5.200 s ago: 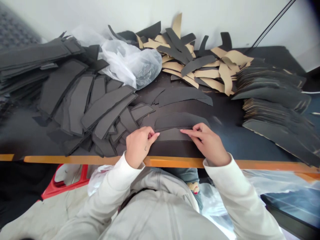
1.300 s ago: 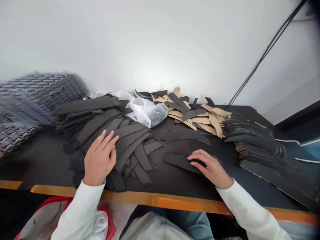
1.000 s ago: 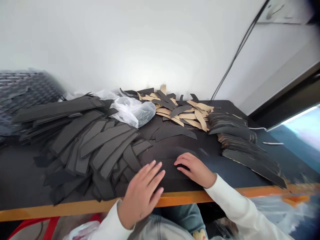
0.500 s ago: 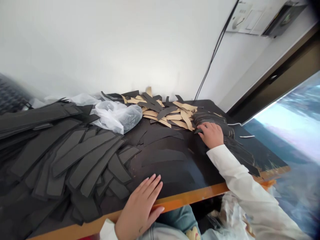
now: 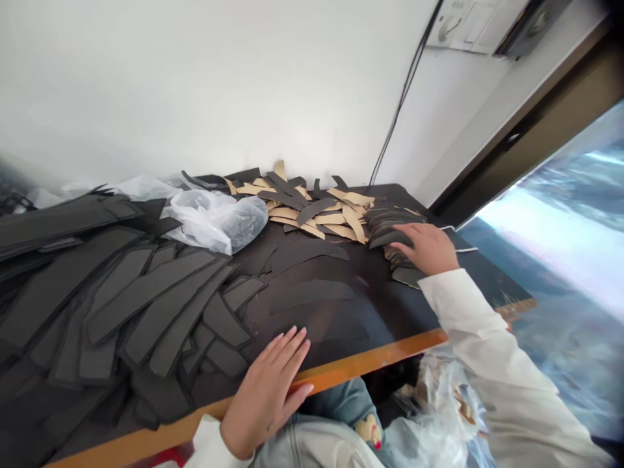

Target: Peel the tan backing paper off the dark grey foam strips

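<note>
My right hand (image 5: 428, 247) has its thumb and fingers closed on the right end of a dark curved strip (image 5: 385, 239). Under and around it runs a row of overlapping dark strips (image 5: 390, 216), with more of them (image 5: 407, 276) in front of the fingers. My left hand (image 5: 273, 380) rests palm down near the table's front edge, fingers stretched out and holding nothing. Thin dark curved pieces (image 5: 312, 292) lie flat on the dark table (image 5: 380, 292) beyond it. Left of that hand spreads a large heap of dark grey strips (image 5: 166, 305).
Tan and black curved strips (image 5: 316, 211) are piled against the wall. A crumpled clear plastic bag (image 5: 219, 218) sits between the piles. Black cables (image 5: 400, 97) run down the wall to the table's back. Below the orange table edge (image 5: 365, 364), more plastic (image 5: 433, 416) lies by my legs.
My view has shifted slightly. The right hand has moved rightward along the row, and the strip in it shows more fully. Strips right of my forearm no longer show there. My left hand stays put.
</note>
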### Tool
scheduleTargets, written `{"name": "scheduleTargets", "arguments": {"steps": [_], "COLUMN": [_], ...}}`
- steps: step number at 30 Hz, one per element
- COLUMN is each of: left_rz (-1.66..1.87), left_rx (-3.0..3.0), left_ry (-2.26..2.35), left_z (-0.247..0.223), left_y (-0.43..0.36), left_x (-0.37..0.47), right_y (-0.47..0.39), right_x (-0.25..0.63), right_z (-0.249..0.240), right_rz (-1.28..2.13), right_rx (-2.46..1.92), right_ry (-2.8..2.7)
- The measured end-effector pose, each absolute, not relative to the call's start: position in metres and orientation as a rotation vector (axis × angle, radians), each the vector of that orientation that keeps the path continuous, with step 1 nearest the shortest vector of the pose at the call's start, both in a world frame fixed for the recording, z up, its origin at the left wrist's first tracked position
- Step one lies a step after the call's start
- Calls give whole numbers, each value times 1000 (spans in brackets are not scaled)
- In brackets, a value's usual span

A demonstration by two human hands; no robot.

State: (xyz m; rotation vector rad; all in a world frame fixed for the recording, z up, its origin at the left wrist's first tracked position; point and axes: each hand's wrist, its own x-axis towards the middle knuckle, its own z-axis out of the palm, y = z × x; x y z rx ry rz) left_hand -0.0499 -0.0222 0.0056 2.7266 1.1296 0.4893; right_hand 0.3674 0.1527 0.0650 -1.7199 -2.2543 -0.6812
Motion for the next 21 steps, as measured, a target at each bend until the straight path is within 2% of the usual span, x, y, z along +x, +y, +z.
{"name": "scheduleTargets", "arguments": {"steps": [4, 8, 13, 21], "left_rz": [493, 480, 454, 447], "left_rx": [2734, 2772, 2800, 2742], "left_ry": [1136, 1127, 1126, 1135], "left_z": [2, 1, 2, 5], "left_y": [-22, -21, -21, -21], "left_x": [-50, -50, -50, -49], "right_y": [82, 41, 32, -4], "right_x": [396, 398, 377, 321], "right_z": [51, 9, -32, -24], "right_rz": [-771, -574, -387, -167], "right_rx": [-1924, -1869, -1898, -1632], "right_ry": [-2022, -2175, -2283, -2221]}}
